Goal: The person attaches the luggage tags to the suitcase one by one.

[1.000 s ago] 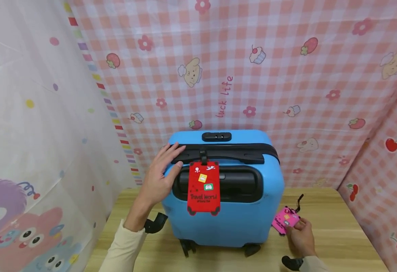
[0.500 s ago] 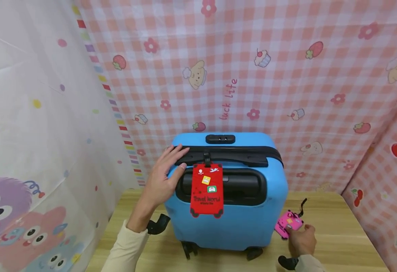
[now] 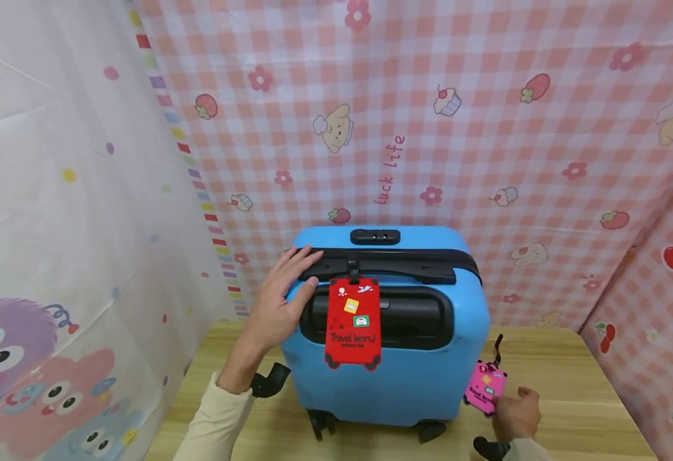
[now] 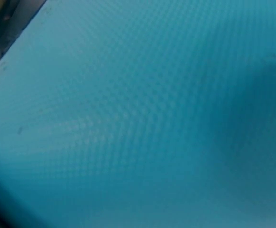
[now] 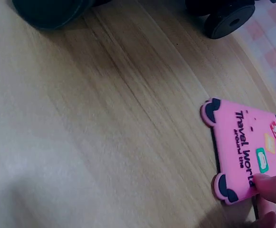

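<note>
A blue hard-shell suitcase (image 3: 382, 387) stands upright on its wheels. My left hand (image 3: 275, 307) rests on its upper left corner, fingers extended over the top edge by the black carry handle (image 3: 405, 270). From that handle hangs a red luggage tag (image 3: 353, 323) by a black strap. The suitcase's ribbed blue shell (image 4: 138, 114) fills the left wrist view. To the right of the suitcase, my right hand (image 3: 518, 415) pinches a corner of a pink luggage tag (image 3: 485, 387). A fingertip (image 5: 273, 189) presses the tag's printed face; its loose black strap points away from me.
Under everything is a wood-grain tabletop (image 3: 567, 397). A pink checked curtain (image 3: 457, 160) hangs close behind the suitcase, and a white patterned curtain (image 3: 82, 211) is on the left. Black suitcase wheels (image 5: 229, 21) show in the right wrist view.
The pink tag has turned in my right hand, and its strap has swung leftward. More of its face shows now. My left hand stays on the suitcase; the head view shifted slightly.
</note>
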